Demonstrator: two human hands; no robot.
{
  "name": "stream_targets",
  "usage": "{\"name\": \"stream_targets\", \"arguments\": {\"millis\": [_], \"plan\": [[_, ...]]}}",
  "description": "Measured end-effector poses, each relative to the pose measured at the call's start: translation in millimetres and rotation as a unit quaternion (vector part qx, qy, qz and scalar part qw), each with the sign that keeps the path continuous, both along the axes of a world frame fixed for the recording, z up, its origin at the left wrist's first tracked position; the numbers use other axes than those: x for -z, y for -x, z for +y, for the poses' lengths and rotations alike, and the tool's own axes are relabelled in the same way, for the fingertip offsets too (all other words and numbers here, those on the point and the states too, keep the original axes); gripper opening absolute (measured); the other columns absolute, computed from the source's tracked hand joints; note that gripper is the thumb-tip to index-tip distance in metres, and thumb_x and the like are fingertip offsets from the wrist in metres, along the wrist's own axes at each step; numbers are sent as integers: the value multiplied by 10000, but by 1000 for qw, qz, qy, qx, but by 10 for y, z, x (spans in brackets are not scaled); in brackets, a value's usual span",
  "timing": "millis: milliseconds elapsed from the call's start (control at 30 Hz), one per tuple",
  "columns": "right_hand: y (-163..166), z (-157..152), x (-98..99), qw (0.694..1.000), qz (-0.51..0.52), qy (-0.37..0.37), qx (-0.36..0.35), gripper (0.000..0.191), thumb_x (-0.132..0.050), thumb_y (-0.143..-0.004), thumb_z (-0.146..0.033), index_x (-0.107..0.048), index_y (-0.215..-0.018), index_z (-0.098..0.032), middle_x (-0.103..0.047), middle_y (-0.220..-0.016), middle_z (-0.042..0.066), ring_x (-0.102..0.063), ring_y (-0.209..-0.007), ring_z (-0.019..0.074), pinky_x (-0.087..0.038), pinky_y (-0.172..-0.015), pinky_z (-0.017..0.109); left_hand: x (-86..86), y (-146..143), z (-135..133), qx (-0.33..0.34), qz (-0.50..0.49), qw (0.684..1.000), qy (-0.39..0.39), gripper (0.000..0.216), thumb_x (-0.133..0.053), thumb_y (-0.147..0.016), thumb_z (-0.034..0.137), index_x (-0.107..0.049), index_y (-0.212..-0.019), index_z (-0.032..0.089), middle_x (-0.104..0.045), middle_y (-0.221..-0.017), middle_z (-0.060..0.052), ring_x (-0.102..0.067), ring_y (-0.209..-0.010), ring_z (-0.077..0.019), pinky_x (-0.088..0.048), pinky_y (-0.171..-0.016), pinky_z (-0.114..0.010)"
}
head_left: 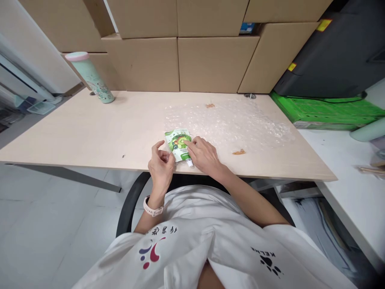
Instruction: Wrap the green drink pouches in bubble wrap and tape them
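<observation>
A small green pouch (177, 143) with a fruit picture and a white spout lies flat near the front edge of the pale wooden table (90, 128). My right hand (204, 155) rests on its right side, the index finger pressing on the pouch. Just left of the pouch my left hand (161, 165) is raised on its edge with the fingers curled inward, touching the pouch's left side; nothing shows in it. A pale watch sits on my left wrist.
A sheet of clear bubble wrap (234, 122) is spread behind the pouch, with brown scraps (239, 152) on it. A mint bottle (90, 76) stands at back left. Cardboard boxes (213, 64) line the back. A green crate (327, 110) sits to the right.
</observation>
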State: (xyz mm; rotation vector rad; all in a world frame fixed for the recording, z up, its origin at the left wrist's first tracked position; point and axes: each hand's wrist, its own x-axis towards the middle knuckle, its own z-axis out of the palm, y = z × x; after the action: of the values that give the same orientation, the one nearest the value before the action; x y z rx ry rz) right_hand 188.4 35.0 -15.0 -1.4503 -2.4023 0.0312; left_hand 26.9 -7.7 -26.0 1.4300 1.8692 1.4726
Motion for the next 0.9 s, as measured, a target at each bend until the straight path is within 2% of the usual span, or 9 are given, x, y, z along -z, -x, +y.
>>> {"name": "stream_targets", "arguments": {"millis": [133, 233, 333, 467, 533, 600, 733, 833, 900], "plan": [[-3, -64, 1, 1000, -21, -3, 14, 384, -346, -1035, -262, -642, -1261, -169, -636, -1089, 151, -589, -949, 269, -444, -790, 363, 95, -20, 23, -5, -47, 997, -61, 454, -650, -794, 217, -562, -1239, 230, -645, -789, 42, -625, -687, -108, -504, -720, -239], [3, -115, -20, 1000, -15, 1, 14, 379, -336, -1043, -277, -666, -1191, -166, -640, -1086, 145, -599, -953, 260, -452, -776, 354, 109, -91, 104, 9, -126, 982, -139, 411, -652, -806, 227, -542, -1202, 217, -605, -772, 43, -691, -892, -139, -538, -928, -307], [-15, -146, -29, 1000, 9, 12, 13, 382, -317, -1048, -269, -671, -1155, -172, -643, -1097, 135, -613, -943, 244, -458, -743, 339, 41, -258, 198, 42, -166, 964, -205, 402, -636, -838, 242, -503, -1217, 222, -541, -741, 64, -704, -923, -139, -503, -1080, -400], [-137, -122, 14, 995, 78, 52, 18, 306, -384, -970, -159, -658, -1105, -181, -661, -1067, 123, -618, -919, 235, -470, -727, 326, -63, -581, 237, 115, -97, 965, -214, 403, -628, -864, 228, -511, -1250, 238, -647, -931, -9, -701, -1020, -171, -546, -1033, -396], [-232, -89, 48, 986, 142, 90, 11, 238, -460, -909, -180, -650, -1052, -185, -676, -1026, 107, -623, -892, 240, -484, -743, 337, -85, -726, 229, 170, -36, 961, -216, 418, -633, -845, 173, -540, -1248, 234, -682, -1083, -49, -698, -1047, -180, -565, -992, -375], [-324, -63, 77, 971, 204, 123, -5, 164, -527, -858, -229, -639, -972, -192, -685, -968, 94, -626, -860, 249, -494, -746, 353, -88, -832, 228, 212, 21, 951, -225, 410, -605, -832, 109, -571, -1224, 225, -695, -1151, -61, -703, -1045, -178, -571, -975, -363], [-473, -107, 93, 958, 247, 123, -72, 88, -530, -816, -202, -605, -861, -198, -678, -913, 106, -618, -853, 260, -510, -749, 387, -68, -941, 267, 246, 73, 938, -234, 358, -546, -815, 46, -604, -1125, 214, -729, -1095, -51, -714, -1043, -184, -568, -978, -370], [-607, -248, 67, 961, 229, 87, -129, 158, -493, -829, -152, -627, -904, -189, -685, -976, 129, -612, -933, 279, -522, -818, 448, -42, -987, 295, 276, 98, 930, -221, 314, -519, -825, 48, -603, -1072, 222, -736, -1008, -29, -723, -969, -174, -527, -1048, -418], [-736, -369, 39, 963, 202, 92, -152, 176, -494, -875, -163, -651, -949, -184, -694, -1044, 141, -610, -1018, 296, -521, -875, 488, -19, -1024, 305, 305, 121, 922, -207, 306, -496, -824, 37, -601, -1039, 227, -729, -957, -13, -718, -911, -164, -507, -1068, -434]]}}
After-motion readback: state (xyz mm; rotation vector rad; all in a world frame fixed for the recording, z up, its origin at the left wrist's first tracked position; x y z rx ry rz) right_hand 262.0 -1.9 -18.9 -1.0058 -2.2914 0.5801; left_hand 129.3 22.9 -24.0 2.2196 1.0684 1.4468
